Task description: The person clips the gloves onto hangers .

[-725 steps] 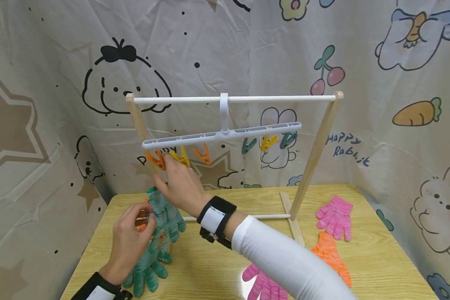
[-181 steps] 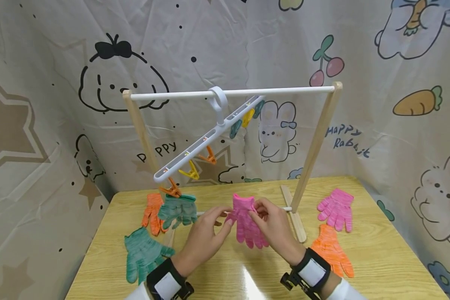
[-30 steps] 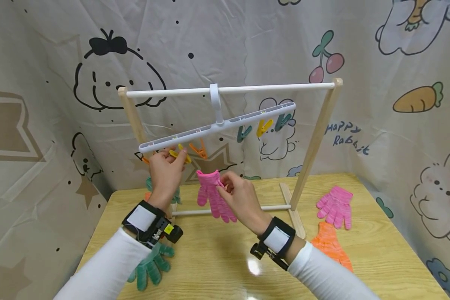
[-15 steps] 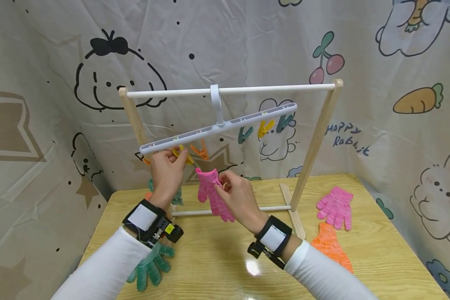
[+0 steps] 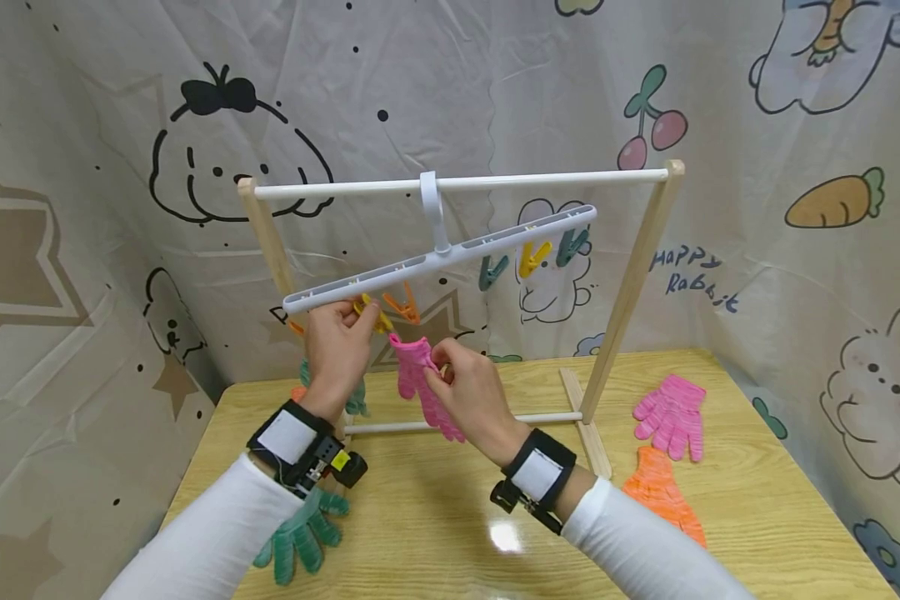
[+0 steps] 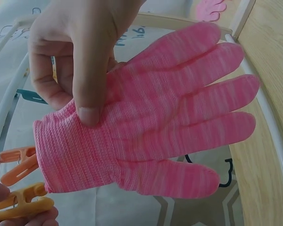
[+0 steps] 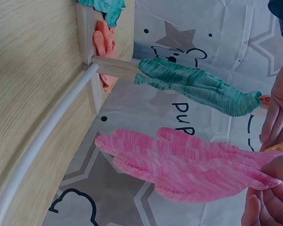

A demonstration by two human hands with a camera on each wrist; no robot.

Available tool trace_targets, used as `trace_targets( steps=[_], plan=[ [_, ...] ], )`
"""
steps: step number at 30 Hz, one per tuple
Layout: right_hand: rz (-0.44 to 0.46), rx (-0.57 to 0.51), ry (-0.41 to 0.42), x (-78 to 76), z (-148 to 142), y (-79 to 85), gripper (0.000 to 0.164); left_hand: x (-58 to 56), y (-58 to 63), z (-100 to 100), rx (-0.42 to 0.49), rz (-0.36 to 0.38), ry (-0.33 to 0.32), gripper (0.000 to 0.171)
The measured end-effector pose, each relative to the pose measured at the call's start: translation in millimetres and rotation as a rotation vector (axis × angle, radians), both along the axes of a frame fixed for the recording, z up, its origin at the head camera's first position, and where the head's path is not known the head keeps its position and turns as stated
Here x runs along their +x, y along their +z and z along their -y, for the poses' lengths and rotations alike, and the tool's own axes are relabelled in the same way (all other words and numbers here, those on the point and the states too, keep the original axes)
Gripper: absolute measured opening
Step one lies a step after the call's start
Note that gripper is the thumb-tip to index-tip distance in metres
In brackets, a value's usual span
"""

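My right hand pinches a pink knitted glove by one side of its cuff; the glove's fingers point down and to the right. My left hand pinches a yellow clothespin under the left half of a white hanger. In the left wrist view the tip of this yellow clothespin meets the corner of the cuff; whether it bites the cloth I cannot tell. Farther left hangs a green glove, its cuff at an orange clip in the right wrist view.
Along the hanger are also an orange clip and several to the right, green and yellow. A wooden frame bears the hanger. On the table lie a pink glove, an orange glove and a green glove.
Six seconds ago both hands held the pink glove lower, away from the clips. Within the last second my right hand has brought its cuff slightly left, up against the yellow clothespin in my left hand.
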State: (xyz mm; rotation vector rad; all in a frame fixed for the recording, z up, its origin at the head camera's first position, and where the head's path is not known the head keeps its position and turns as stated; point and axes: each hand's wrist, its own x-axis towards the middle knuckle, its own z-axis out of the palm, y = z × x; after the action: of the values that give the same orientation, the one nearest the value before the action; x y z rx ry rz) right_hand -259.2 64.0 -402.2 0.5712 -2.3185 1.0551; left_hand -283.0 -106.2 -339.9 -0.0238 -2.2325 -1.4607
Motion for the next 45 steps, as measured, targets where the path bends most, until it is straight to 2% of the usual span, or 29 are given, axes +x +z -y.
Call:
trace_targets(
  steps=[8, 25, 35, 45],
  plan=[
    [-0.022, 0.024, -0.024, -3.3, 3.3, 2.6, 0.012, 0.0, 0.3, -0.7, -0.01, -0.004, -0.003, 0.046],
    [-0.047, 0.028, -0.005, -3.3, 10.2, 8.3, 0.012, 1.1, 1.7, -1.5, -0.05, 0.009, 0.001, 0.036],
    [-0.052, 0.038, 0.002, -2.9, 12.3, 7.8, 0.013, -1.2, -1.7, 0.0, -0.012, 0.023, -0.012, 0.034],
    [-0.065, 0.043, -0.002, -3.3, 13.3, 5.2, 0.013, -1.5, -5.5, 1.6, 0.049, 0.039, -0.023, 0.024]
  ],
)
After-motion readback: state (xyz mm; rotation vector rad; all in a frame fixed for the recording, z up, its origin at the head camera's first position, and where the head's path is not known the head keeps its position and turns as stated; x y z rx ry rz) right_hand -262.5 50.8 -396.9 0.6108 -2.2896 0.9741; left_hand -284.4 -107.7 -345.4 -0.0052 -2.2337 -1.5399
